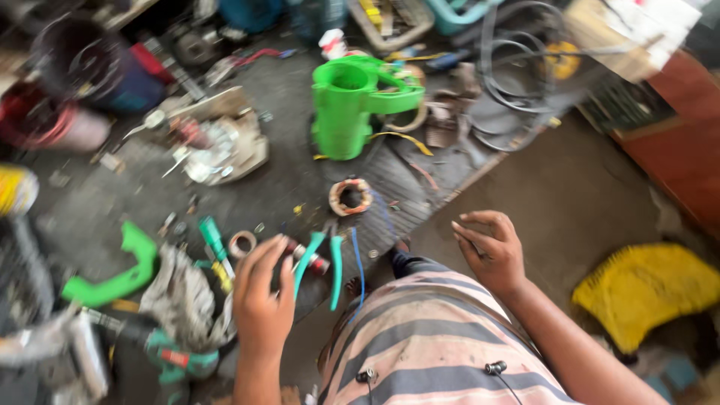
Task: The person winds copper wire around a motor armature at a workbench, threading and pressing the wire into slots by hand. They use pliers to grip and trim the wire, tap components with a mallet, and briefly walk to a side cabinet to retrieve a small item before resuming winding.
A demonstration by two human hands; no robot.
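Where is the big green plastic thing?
In the head view, the big green plastic housing stands upright on the dark floor mat, top centre, just beyond the small copper-wound ring and far ahead of both hands.

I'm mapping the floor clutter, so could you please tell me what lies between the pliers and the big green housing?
In the head view, a copper-wound stator ring lies on the dark mat, between the green-handled pliers and the green housing.

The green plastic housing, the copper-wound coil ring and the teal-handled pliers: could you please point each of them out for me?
green plastic housing (346, 112), head view, on its upright round body.
copper-wound coil ring (350, 196), head view, on its lower rim.
teal-handled pliers (335, 261), head view, on the right handle, beside the left hand (262, 304).
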